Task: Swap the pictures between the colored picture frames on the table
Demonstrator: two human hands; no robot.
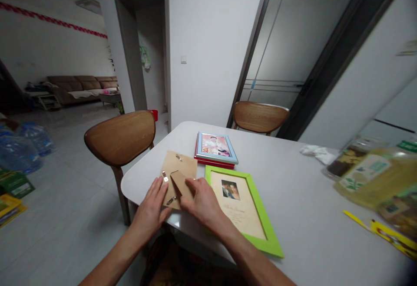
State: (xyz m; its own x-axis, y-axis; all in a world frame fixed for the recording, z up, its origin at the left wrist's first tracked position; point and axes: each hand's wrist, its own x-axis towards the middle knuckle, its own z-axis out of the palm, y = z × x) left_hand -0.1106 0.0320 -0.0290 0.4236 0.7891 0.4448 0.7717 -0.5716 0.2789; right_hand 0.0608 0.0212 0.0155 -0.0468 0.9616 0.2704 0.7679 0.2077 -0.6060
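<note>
A brown backing board (187, 162) of a photo frame lies on the near left of the table, with several small metal clips on it and a fold-out stand (178, 182) tilted up from its middle. My right hand (205, 201) comes from the right and pinches the stand between thumb and fingers. My left hand (151, 205) rests along the board's left side, fingers stretched out by a metal clip (165, 176) and thumb apart near the lower edge. Just right of my right hand lies a green photo frame (264, 218), face up with a small picture and printed text.
Behind the board, a blue-edged photo frame (233, 146) lies on red ones. On the white table's (299, 199) right stand a large oil bottle (365, 175), packaged goods, crumpled white tissue (317, 152) and a yellow cutter (358, 220). Wooden chairs (124, 138) stand at the far edges.
</note>
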